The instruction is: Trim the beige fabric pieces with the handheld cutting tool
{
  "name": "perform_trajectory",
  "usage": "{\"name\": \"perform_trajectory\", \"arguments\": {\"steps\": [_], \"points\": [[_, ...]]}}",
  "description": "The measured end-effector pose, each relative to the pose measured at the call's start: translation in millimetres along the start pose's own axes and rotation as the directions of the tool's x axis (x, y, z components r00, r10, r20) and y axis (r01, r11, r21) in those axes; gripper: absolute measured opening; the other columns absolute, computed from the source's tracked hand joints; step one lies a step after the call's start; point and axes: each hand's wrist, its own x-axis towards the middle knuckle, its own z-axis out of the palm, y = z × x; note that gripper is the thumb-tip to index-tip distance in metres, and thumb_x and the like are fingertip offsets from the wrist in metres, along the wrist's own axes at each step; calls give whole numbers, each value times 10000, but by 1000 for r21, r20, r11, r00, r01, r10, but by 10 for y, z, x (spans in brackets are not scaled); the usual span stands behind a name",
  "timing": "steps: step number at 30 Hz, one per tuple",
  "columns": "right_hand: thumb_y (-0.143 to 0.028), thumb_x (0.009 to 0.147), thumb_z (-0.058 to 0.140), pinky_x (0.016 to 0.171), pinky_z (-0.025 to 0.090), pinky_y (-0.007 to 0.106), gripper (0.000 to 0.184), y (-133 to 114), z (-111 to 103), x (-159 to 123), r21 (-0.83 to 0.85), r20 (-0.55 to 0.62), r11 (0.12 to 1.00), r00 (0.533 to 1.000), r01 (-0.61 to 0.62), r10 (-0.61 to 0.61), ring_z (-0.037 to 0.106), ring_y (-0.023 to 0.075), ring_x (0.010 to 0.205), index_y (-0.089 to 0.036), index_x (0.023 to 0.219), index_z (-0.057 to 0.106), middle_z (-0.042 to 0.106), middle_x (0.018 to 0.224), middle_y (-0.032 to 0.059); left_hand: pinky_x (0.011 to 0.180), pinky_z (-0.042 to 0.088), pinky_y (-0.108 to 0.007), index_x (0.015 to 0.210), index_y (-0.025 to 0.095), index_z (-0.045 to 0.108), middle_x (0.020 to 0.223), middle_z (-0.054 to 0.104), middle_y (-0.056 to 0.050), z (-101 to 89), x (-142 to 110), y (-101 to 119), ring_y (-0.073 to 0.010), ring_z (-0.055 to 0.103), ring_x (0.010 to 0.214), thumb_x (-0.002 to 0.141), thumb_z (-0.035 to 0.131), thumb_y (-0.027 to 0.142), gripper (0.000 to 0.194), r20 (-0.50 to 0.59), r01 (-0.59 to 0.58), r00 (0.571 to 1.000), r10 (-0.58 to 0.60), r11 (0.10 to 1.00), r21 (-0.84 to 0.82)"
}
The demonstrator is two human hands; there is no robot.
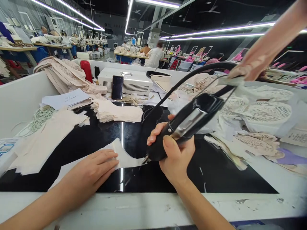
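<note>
My left hand [93, 167] lies flat, fingers stretched out, on a pale, curved-edge fabric piece [130, 159] and presses it to the glossy black mat [144, 182]. My right hand [176, 153] is wrapped around a corded black hand tool [184, 124] with a silver panel. The tool is tilted, its pointed metal tip [145, 159] down at the right end of the fabric. Whether the tip touches the cloth or just the mat beside it, I cannot tell. Part of the fabric is hidden under my left hand.
Cream fabric stacks [117, 110] lie behind and at left [48, 140]. A phone [117, 87] leans on a white vented box [136, 80]. Lace pieces [266, 108] pile up at right. Another person's hand [249, 68] reaches in above the tool's black cable [192, 73].
</note>
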Motion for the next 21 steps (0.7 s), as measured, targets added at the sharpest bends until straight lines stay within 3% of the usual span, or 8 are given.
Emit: {"name": "perform_trajectory", "arguments": {"steps": [4,7,11,14,18,21], "points": [[-314,842,817,533,583,248,294,88,-69,136,-5,-17,999,999,46,-46,638,110,594,-262,1053,618,683,807,-50,1017,591,-291,1246,237,700,1264,720,-36,-47,3,-33,-179,695,1142,1112,420,249,311,61,-1,998,3,999,-36],[-318,851,802,539,573,247,259,129,-75,198,-16,-31,998,998,57,-58,630,105,587,-252,1010,608,678,805,-52,926,618,-305,1191,237,700,1203,714,-51,-86,33,80,-196,711,1056,1092,411,232,305,151,82,986,-68,993,-89],[-346,834,817,529,573,245,272,142,-30,208,-8,-45,999,998,31,-31,633,105,583,-250,972,603,681,806,-51,811,623,-296,1079,236,698,1126,697,-50,-164,135,199,-181,726,905,1072,405,246,293,337,243,924,-178,956,-163],[-348,826,820,542,585,250,282,148,20,183,6,-31,1000,1000,-1,1,637,105,578,-252,977,601,686,805,-54,789,613,-320,1066,233,703,1036,698,-43,-212,286,139,-188,722,848,1078,379,231,324,388,266,901,-194,953,-143],[-326,821,802,556,578,255,267,161,86,157,18,-19,999,999,-44,45,640,107,582,-253,949,579,680,790,-63,981,571,-401,1225,222,637,1180,695,-69,-201,551,-43,-241,683,1098,1058,496,197,220,309,165,942,-128,982,-96],[-317,815,783,531,548,255,266,165,132,153,8,-25,998,997,-67,67,611,106,563,-253,928,551,652,759,-68,1135,485,-422,1283,225,577,1347,642,-83,-143,723,-155,-248,572,1327,1006,626,169,287,343,73,939,0,977,-198]]}}
